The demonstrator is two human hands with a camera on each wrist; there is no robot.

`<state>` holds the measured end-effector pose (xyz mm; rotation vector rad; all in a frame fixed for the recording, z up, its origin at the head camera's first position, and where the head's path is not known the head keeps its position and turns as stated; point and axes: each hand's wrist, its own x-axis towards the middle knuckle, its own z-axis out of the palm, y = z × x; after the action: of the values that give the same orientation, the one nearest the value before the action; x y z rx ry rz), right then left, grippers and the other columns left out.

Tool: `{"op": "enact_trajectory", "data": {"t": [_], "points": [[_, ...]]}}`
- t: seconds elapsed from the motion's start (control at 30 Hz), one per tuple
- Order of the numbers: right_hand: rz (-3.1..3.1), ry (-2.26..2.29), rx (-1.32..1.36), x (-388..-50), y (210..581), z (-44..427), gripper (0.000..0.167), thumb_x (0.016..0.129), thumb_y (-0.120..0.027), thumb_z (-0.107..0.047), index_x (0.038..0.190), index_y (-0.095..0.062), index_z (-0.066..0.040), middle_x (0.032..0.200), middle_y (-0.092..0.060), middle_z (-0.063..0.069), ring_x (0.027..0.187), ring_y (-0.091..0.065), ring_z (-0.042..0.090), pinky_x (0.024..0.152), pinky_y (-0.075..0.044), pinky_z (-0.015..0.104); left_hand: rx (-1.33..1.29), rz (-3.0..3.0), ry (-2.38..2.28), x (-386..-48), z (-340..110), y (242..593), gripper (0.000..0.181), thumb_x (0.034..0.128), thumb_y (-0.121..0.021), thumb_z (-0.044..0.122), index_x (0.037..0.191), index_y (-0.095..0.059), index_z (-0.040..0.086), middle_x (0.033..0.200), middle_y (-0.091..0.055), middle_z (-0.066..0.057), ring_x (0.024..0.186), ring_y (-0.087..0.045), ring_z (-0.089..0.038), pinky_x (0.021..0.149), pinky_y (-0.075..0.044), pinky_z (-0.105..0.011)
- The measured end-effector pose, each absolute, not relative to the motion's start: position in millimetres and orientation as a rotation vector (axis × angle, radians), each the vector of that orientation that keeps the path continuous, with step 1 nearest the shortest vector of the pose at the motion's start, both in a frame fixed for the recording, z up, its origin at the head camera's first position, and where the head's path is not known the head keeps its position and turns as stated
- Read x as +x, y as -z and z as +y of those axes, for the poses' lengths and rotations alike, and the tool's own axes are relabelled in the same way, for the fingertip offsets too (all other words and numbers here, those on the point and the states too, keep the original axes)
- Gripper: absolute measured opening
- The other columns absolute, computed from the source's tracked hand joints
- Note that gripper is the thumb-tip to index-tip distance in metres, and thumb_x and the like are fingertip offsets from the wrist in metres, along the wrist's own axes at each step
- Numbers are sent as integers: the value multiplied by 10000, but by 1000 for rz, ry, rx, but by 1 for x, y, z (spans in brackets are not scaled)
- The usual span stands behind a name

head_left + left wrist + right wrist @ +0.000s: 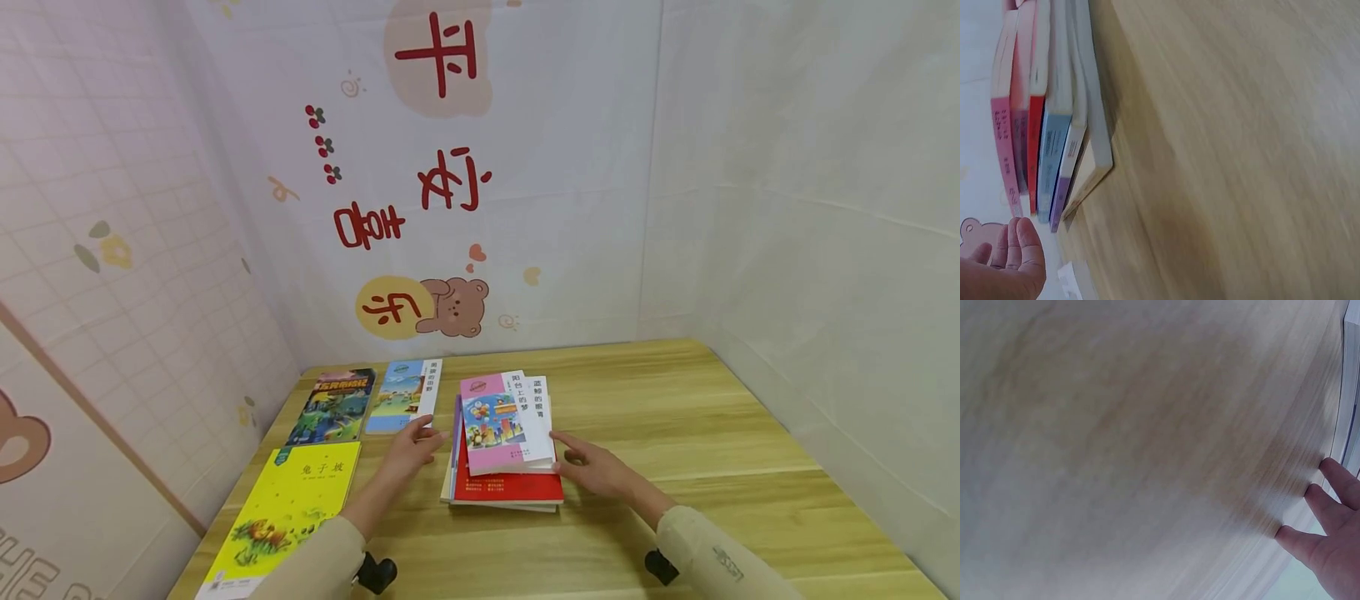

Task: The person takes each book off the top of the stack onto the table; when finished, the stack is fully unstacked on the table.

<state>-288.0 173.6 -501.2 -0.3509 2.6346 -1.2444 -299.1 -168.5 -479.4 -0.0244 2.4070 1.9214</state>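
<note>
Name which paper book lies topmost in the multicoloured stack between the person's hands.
The pink-and-white illustrated paperback: its cover shows whole, partly hiding the white-edged paperback and the red paperback beneath.

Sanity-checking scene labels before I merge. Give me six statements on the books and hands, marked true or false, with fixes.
1. The pink-covered book lies on top of the stack. True.
2. The yellow book and the dark-covered book lie to the left of the stack. True.
3. The yellow book stands upright. False: it lies flat on the table.
4. The left hand and right hand are on opposite sides of the stack. True.
5. The right hand holds the yellow book. False: it is beside the stack, well away from that book.
6. The red-covered book covers the pink-covered book. False: it lies beneath it.
</note>
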Motion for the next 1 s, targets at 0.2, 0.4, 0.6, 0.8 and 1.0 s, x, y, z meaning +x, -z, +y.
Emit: {"op": "enact_trajectory", "data": {"t": [0.2,0.4,0.6,0.8,1.0], "points": [[2615,1254,-348,-289,500,174,612,949,-662,-386,1502,-457,-220,1353,-556,257,1276,-506,422,1026,-364,639,-33,2365,-1961,-302,-156,488,656,956,-676,196,1463,-373,-88,1280,-543,-255,1108,-588,-341,910,-517,-504],[2612,1266,-334,-286,498,173,612,945,-672,-371,1500,-462,-221,1353,-560,249,1274,-512,415,1023,-367,639,-21,2359,-1955,-300,-143,492,675,946,-693,215,1451,-375,-103,1225,-569,-229,985,-609,-254,837,-549,-426],[2618,1257,-343,-286,496,173,609,944,-673,-365,1497,-466,-214,1344,-563,258,1267,-516,421,1020,-369,641,-72,2351,-1948,-300,-136,495,699,927,-718,255,1456,-399,-70,1215,-573,-190,990,-585,-246,825,-535,-390],[2614,1253,-350,-288,498,174,620,951,-660,-385,1509,-448,-217,1360,-550,262,1281,-502,425,1033,-356,642,-124,2317,-1973,-302,-133,494,691,927,-719,272,1472,-412,-22,1241,-566,-166,1020,-567,-254,841,-523,-367],[2624,1245,-370,-289,499,174,624,955,-650,-396,1512,-442,-209,1366,-545,263,1283,-501,425,1032,-358,640,-122,2274,-2007,-304,-130,495,687,909,-735,218,1454,-417,-54,1225,-568,-169,1026,-560,-253,824,-499,-336]]}}
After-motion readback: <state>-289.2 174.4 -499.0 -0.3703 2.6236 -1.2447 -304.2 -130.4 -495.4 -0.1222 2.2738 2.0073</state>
